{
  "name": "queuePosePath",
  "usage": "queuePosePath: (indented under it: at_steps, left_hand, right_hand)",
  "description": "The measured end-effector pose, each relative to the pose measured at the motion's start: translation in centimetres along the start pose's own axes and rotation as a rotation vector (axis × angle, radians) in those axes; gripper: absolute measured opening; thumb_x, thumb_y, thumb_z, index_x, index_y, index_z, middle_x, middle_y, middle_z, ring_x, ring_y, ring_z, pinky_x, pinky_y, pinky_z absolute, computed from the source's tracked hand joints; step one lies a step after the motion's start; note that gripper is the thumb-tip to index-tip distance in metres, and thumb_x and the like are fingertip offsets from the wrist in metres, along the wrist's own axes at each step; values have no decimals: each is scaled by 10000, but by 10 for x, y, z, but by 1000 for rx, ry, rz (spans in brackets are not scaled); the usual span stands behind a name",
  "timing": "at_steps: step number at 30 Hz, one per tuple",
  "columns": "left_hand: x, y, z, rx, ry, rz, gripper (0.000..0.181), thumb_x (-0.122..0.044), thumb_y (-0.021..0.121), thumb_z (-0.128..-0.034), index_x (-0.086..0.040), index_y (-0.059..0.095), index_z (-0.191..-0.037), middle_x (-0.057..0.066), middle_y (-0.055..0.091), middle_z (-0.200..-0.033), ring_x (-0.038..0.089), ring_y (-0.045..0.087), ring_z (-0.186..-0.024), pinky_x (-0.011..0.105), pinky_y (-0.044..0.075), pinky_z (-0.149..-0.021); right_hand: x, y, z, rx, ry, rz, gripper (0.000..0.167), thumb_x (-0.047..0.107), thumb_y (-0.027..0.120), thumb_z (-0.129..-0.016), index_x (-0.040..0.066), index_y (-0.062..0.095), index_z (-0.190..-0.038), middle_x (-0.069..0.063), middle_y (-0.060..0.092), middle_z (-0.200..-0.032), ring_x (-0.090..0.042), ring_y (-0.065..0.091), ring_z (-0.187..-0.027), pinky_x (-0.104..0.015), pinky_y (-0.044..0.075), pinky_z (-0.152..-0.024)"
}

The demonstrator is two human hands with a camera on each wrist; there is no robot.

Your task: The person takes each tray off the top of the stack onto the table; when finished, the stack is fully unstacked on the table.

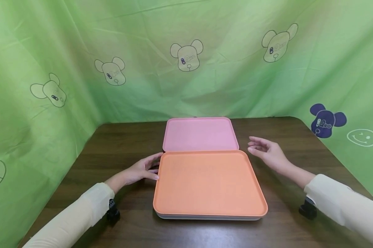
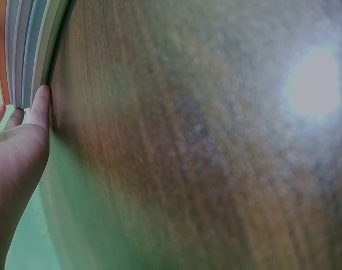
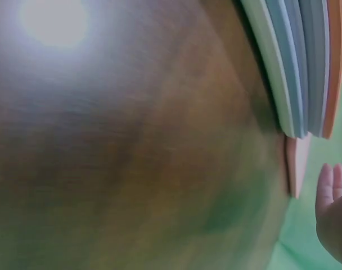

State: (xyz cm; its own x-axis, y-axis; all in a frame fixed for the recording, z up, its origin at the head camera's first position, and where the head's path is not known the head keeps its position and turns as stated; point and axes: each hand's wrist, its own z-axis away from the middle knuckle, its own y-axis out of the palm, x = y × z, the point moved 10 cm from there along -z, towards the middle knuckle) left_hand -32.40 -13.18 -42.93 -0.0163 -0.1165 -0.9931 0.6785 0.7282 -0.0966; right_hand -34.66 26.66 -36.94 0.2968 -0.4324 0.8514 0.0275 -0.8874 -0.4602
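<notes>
My left hand rests loose fingers against the tray stack, probably to steady its side; my right hand, relaxed and empty, hovers apart.

A person wears a top with long, cream-white fabric sleeves: the left sleeve and the matching right sleeve are plain, lightly creased and finished with loose-looking cuffs. A small, black, blocky device sits by the left cuff, a similar dark unit by the right. The left hand and right hand are bare.
</notes>
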Motion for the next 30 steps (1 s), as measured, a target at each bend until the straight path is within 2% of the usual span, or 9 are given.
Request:
queuePosePath:
  at_steps: [3,7,16,20,24,30]
  left_hand:
    - [-1,0,0,-2,0,-4,943,-68,758,-838,-7,134,-1542,183,147,-1590,374,204,-1425,448,318,-1103]
    - [-2,1,-1,-1,-5,-4,941,-66,756,-839,-10,134,-1544,181,146,-1590,374,203,-1425,445,318,-1104]
    - [2,-2,0,-22,-21,-9,948,-73,771,-829,-31,152,-1546,156,172,-1589,352,223,-1423,417,339,-1095]
    - [5,-3,0,-21,-13,-4,949,-75,772,-828,-34,153,-1547,146,175,-1590,342,227,-1423,404,340,-1096]
    - [4,-2,0,-19,-5,0,955,-74,771,-826,-28,145,-1547,152,179,-1587,344,237,-1418,405,339,-1098]
    - [3,-2,0,-16,-5,-7,947,-71,762,-831,-33,145,-1548,150,181,-1586,340,245,-1415,403,337,-1099]
  right_hand:
    - [2,-3,14,-29,-10,9,471,134,674,-930,-80,525,-1322,146,642,-1003,46,594,-914,-92,477,-785]
    - [4,-5,34,-53,-26,13,435,101,663,-931,-99,534,-1294,137,651,-1002,38,594,-915,-83,466,-795]
    - [14,6,76,-32,-87,-20,373,27,638,-926,-143,531,-1240,-9,667,-1035,-66,631,-926,-114,491,-806]
    - [20,11,89,-34,-129,-39,369,-48,633,-900,-147,521,-1237,-71,650,-1050,-61,625,-935,-125,494,-820]
    - [22,17,101,-18,-160,-49,391,-92,633,-876,-166,504,-1237,-75,646,-1055,-64,624,-936,-142,503,-816]
    - [16,23,110,9,-143,-67,412,-105,646,-858,-138,520,-1249,-54,644,-1051,-87,634,-902,-152,512,-795]
